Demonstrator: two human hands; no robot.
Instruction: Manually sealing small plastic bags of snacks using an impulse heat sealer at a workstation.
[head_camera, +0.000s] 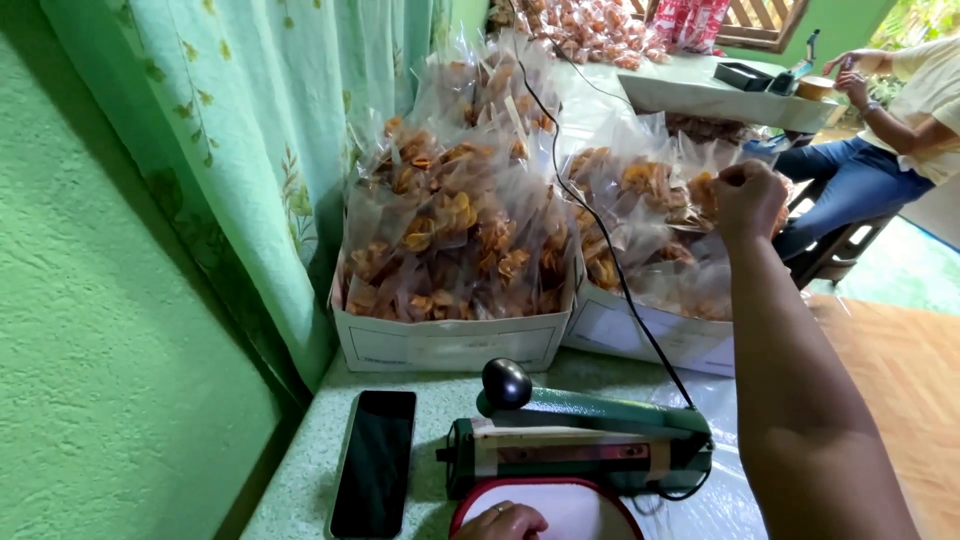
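Clear plastic bags of orange-brown fried snacks fill two white cardboard boxes on our counter. Left box (450, 340) is packed tight, bags (450, 240) standing upright and heaped above its rim. Right box (640, 335) sits just beside it, same kind of bags, a bit looser. Our right hand (748, 200) is over the right box, fingers pinched shut on the top of one bag (690, 195) in the pile. Our left hand (503, 522) is at the bottom edge, resting on a red-rimmed white plate or lid (580, 505); only the knuckles show, so we cannot tell its grip. Green heat sealer (580, 445) with a black knob lies in front of the boxes, its black cord running up between them. Black phone (374, 475) lies flat left of the sealer. Another person (900, 110) sits at the far table, more snack bags (590, 25) piled there.
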